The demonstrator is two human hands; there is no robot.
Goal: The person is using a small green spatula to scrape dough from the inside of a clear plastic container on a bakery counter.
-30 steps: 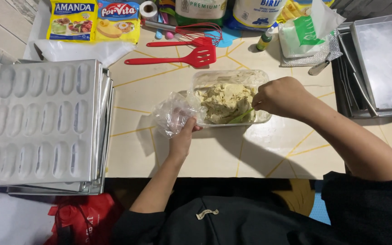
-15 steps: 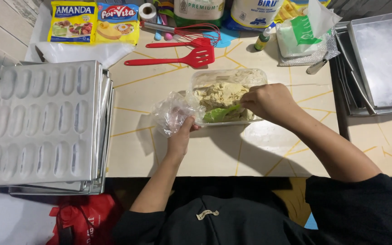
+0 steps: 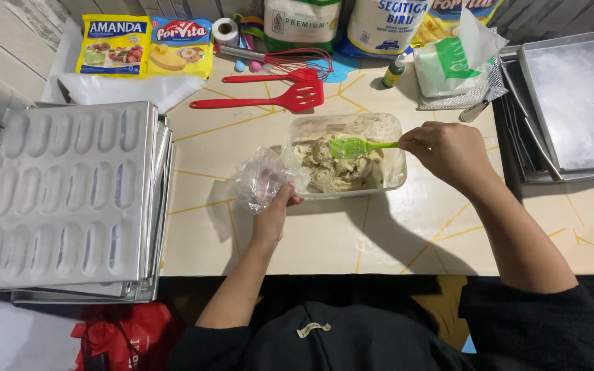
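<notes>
Under our right hand (image 3: 448, 152): green spatula (image 3: 355, 146) clamped, blade in dough tub (image 3: 386, 177). Left hand (image 3: 274, 206) pinches clear plastic bag (image 3: 259, 180) beside tub. Risk: we judge dough may smear outside limp bag mouth.

The right hand (image 3: 448, 152) grips a green spatula (image 3: 360, 146) whose blade lies on pale dough (image 3: 338, 168) in a clear tub (image 3: 348, 156). The left hand (image 3: 274, 206) clutches a crumpled plastic bag (image 3: 262, 178) touching the tub's left side. Stacked moulded trays (image 3: 67, 199) sit left; red spatulas (image 3: 269, 96) lie far.
</notes>
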